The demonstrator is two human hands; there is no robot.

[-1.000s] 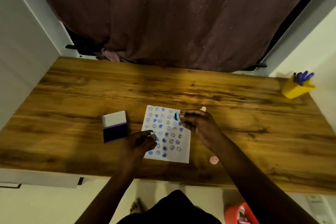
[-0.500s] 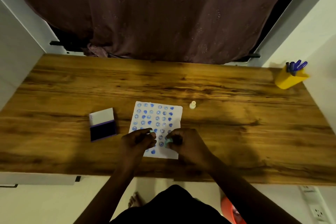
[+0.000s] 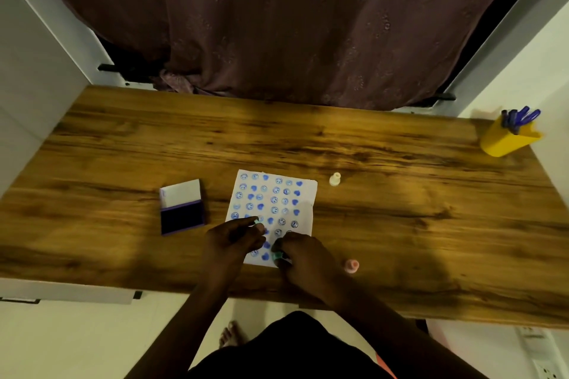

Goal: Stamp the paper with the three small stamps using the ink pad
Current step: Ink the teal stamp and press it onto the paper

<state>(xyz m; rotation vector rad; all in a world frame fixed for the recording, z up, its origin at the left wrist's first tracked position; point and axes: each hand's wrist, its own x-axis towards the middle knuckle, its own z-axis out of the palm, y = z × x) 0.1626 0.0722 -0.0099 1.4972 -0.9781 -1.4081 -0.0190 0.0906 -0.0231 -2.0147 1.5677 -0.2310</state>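
A white paper [image 3: 303, 203] covered with several blue stamp marks lies in the middle of the wooden table [image 3: 400, 209]. My right hand [image 3: 303, 255] pinches a small green stamp [image 3: 277, 255] down on the paper's near edge. My left hand [image 3: 231, 240] rests on the paper's left side, its fingertips around a small pale green piece [image 3: 256, 221]; what that piece is I cannot tell. The open ink pad [image 3: 182, 207], dark purple with a white lid, lies left of the paper. A cream stamp [image 3: 335, 179] stands beyond the paper's far right corner. A pink stamp [image 3: 352, 265] lies right of my right hand.
A yellow cup [image 3: 505, 140] with blue pens stands at the table's far right corner. A dark curtain [image 3: 277, 24] hangs behind the table. White walls close in on both sides. My foot [image 3: 229, 335] shows below the near edge.
My right hand has come from the paper's far right part down to its near edge with the green stamp. My left hand has stayed on the paper's left side.
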